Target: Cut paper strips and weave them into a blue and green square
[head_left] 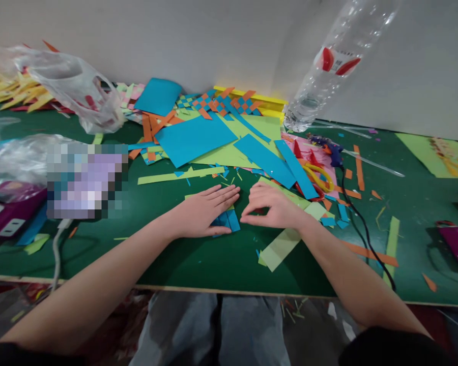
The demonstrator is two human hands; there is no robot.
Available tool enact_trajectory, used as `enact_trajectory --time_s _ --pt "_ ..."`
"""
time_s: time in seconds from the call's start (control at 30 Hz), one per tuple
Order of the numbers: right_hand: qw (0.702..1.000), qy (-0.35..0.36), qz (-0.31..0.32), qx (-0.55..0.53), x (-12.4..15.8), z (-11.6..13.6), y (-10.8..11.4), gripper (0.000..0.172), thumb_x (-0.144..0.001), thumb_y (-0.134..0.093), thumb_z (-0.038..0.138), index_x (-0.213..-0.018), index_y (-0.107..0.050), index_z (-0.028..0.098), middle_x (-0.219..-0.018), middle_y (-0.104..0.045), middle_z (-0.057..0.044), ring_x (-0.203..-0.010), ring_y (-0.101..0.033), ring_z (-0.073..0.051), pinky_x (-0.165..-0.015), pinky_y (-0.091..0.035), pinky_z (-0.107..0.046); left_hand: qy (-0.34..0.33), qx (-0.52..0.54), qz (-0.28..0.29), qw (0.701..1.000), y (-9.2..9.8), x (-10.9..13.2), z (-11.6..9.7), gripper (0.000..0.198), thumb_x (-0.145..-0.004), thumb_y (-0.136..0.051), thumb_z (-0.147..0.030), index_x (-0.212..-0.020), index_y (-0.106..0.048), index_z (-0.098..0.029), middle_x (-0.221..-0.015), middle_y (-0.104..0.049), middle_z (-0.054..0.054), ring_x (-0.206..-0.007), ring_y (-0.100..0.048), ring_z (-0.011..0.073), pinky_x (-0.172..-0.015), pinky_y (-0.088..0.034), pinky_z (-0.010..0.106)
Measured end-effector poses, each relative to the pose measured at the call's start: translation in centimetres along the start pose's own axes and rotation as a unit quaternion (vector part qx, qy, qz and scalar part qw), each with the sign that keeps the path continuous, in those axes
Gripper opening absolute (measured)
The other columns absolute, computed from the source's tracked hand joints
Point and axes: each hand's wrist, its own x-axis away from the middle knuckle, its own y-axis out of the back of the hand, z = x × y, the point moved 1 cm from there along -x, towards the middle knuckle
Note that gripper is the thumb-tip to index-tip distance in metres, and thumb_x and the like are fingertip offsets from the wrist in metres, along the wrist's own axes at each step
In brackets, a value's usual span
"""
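Observation:
My left hand [208, 211] lies flat with its fingers stretched out, pressing on small blue paper strips [232, 220] on the table. A bit of light green paper shows beside it, and the rest of the piece is hidden under the palm. Just to the right, my right hand [275, 206] is curled, thumb and index fingertips drawn together in a pinch. Whatever is between those fingertips, if anything, is too small to make out. A pale green paper strip [280, 250] lies below the right wrist.
Blue paper sheets [196, 138], woven checkered pieces [213, 103] and paper scraps cover the back. Yellow-handled scissors [320, 175] and a blue glue gun [330, 150] with a black cord lie right. A clear plastic bottle [336, 66] leans there. A blurred-out device [87, 183] sits left.

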Motion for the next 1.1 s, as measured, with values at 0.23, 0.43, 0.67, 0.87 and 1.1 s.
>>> enact_trajectory --time_s 0.23,0.43,0.67,0.87,1.1 --pt "0.951 -0.122 -0.279 0.043 1.1 -1.8 3.6 0.024 -0.087 -0.060 0.032 -0.067 -0.069 0.021 -0.056 -0.057 0.002 -0.055 -0.049 -0.013 -0.061 -0.042 -0.029 0.017 0.008 -0.029 0.999 0.1 0.6 0.8 0.080 -0.092 -0.031 -0.065 -0.153 -0.015 -0.016 -0.159 -0.015 0.009 -0.147 -0.017 0.0229 -0.121 -0.008 0.037" --pt "0.837 -0.259 -0.450 0.170 4.1 -4.6 8.6 0.027 -0.088 -0.051 0.033 -0.077 -0.071 0.018 -0.065 -0.065 -0.004 -0.057 -0.054 -0.014 -0.057 -0.042 -0.027 0.041 -0.006 -0.052 0.998 0.9 1.5 1.8 0.074 -0.094 -0.033 -0.061 -0.151 -0.023 -0.015 -0.158 -0.020 0.009 -0.147 -0.017 0.0222 -0.121 -0.011 0.037" --pt "0.738 -0.476 -0.382 0.289 8.7 -10.9 12.4 0.033 -0.080 -0.054 0.026 -0.108 -0.062 0.009 -0.099 -0.067 -0.016 -0.088 -0.059 -0.022 -0.087 -0.044 -0.035 0.156 -0.046 -0.134 0.978 1.5 1.4 3.4 0.050 -0.099 -0.032 -0.044 -0.133 -0.052 -0.013 -0.136 -0.057 0.012 -0.127 -0.050 0.0257 -0.109 -0.035 0.044" --pt "0.678 -0.630 -0.198 0.324 9.7 -15.4 13.1 0.050 -0.090 -0.047 0.038 -0.117 -0.056 -0.003 -0.121 -0.057 -0.030 -0.120 -0.050 -0.036 -0.098 -0.039 -0.044 0.226 -0.088 -0.161 0.957 1.9 1.9 4.0 0.042 -0.099 -0.030 -0.030 -0.118 -0.064 -0.013 -0.110 -0.070 0.014 -0.104 -0.063 0.0290 -0.092 -0.046 0.045" --pt "0.654 -0.676 -0.151 0.304 8.9 -16.7 13.9 0.036 -0.092 -0.056 0.034 -0.118 -0.058 0.009 -0.120 -0.059 -0.016 -0.105 -0.061 -0.024 -0.089 -0.051 -0.042 0.228 -0.071 -0.167 0.957 1.7 1.8 4.4 0.039 -0.098 -0.036 -0.030 -0.117 -0.065 -0.014 -0.114 -0.069 0.013 -0.107 -0.063 0.0274 -0.097 -0.044 0.044"
